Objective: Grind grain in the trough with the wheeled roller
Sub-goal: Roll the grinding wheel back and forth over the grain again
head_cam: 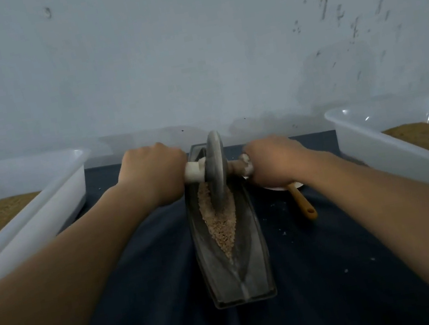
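Observation:
A long dark boat-shaped trough (257, 266) lies on a dark cloth, running away from me. Pale grain (222, 227) fills its middle groove. The wheeled roller (218, 167), a grey stone disc on a light axle, stands upright in the far half of the trough, its lower edge in the grain. My left hand (152, 173) grips the axle's left handle. My right hand (273, 160) grips the right handle. Both arms reach forward on either side of the trough.
A white plastic tub (50, 197) with brown grain stands at the left, another (375, 139) at the right. A small white dish (283, 186) with a wooden spoon (303, 202) sits right of the trough, partly under my right hand. A wall rises close behind.

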Action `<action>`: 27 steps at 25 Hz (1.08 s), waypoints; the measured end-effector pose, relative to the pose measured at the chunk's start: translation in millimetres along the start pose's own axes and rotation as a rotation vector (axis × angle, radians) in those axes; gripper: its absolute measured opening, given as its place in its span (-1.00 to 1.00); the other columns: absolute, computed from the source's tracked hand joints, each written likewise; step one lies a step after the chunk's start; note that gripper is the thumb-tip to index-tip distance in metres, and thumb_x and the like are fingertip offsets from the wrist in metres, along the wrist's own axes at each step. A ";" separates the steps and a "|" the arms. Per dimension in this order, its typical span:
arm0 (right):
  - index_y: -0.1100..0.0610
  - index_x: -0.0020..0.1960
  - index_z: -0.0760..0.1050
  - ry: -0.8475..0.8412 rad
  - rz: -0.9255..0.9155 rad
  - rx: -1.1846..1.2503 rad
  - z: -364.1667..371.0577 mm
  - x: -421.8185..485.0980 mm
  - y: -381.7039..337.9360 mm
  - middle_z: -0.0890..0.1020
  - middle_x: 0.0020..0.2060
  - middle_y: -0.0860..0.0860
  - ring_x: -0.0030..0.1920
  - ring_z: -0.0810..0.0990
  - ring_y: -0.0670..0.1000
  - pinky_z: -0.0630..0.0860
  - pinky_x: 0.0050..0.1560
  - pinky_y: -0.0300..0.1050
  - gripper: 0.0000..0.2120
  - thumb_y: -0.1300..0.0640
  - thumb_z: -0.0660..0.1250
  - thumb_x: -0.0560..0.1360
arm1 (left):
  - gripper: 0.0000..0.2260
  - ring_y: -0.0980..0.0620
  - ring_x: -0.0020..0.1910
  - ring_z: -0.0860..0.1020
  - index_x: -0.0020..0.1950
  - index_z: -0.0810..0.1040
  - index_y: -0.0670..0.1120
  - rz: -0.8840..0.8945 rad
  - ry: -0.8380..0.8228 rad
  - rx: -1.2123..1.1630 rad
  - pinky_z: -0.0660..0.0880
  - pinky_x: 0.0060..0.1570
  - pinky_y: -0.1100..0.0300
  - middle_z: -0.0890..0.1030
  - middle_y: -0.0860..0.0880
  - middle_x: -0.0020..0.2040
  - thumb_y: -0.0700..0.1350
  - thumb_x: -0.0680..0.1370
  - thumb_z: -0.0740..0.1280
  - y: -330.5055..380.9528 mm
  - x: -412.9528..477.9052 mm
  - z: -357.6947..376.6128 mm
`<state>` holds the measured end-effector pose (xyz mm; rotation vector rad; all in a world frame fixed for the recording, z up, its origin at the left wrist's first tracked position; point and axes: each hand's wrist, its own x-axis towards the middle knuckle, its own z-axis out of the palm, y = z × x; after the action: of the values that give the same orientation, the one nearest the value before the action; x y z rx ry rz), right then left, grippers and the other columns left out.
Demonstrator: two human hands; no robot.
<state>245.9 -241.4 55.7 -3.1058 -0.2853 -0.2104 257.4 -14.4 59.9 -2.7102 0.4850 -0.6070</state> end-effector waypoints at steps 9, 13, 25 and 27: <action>-0.24 -0.24 0.34 0.225 -0.053 -0.109 4.5 -86.2 -3.5 0.34 -0.52 -0.14 -0.54 0.30 -0.19 0.10 -0.56 -0.25 -0.80 -0.10 0.32 0.18 | -0.74 0.19 -0.53 0.22 -0.38 0.26 0.09 0.045 -0.001 0.058 0.10 -0.53 0.25 0.32 0.12 -0.44 0.14 0.32 0.30 -11.2 -69.6 -21.9; -0.06 -0.29 0.39 0.250 0.042 -0.176 11.4 -20.4 -5.3 0.52 -0.37 -0.09 -0.37 0.50 0.00 0.33 -0.40 -0.16 -0.81 -0.08 0.35 0.39 | -0.83 0.03 -0.43 0.36 -0.25 0.38 0.07 -0.035 0.064 0.094 0.21 -0.44 0.17 0.34 0.09 -0.36 0.05 0.49 0.30 -2.5 -24.3 10.4; -0.10 -0.35 0.19 0.498 -0.181 -0.326 -8.6 -104.5 -5.8 0.09 -0.58 -0.17 -0.64 0.08 -0.18 -0.07 -0.63 -0.31 -0.76 -0.15 0.21 0.13 | -0.72 0.04 -0.61 0.12 -0.37 0.21 0.13 0.134 0.309 0.008 -0.04 -0.48 0.35 0.06 0.13 -0.47 0.13 0.24 0.32 -17.3 -92.5 -12.3; -0.12 -0.34 0.23 0.421 -0.136 -0.305 -3.3 -94.7 -3.8 0.19 -0.60 -0.17 -0.63 0.17 -0.20 -0.02 -0.60 -0.32 -0.81 -0.15 0.21 0.17 | -0.71 0.07 -0.55 0.09 -0.37 0.20 0.12 0.089 0.209 0.063 -0.02 -0.49 0.31 0.12 0.12 -0.46 0.13 0.31 0.32 -13.2 -81.2 -8.8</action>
<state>152.5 -254.8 46.2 -3.2164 -0.4903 -0.9788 187.6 27.0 44.2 -2.5632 0.6239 -0.8701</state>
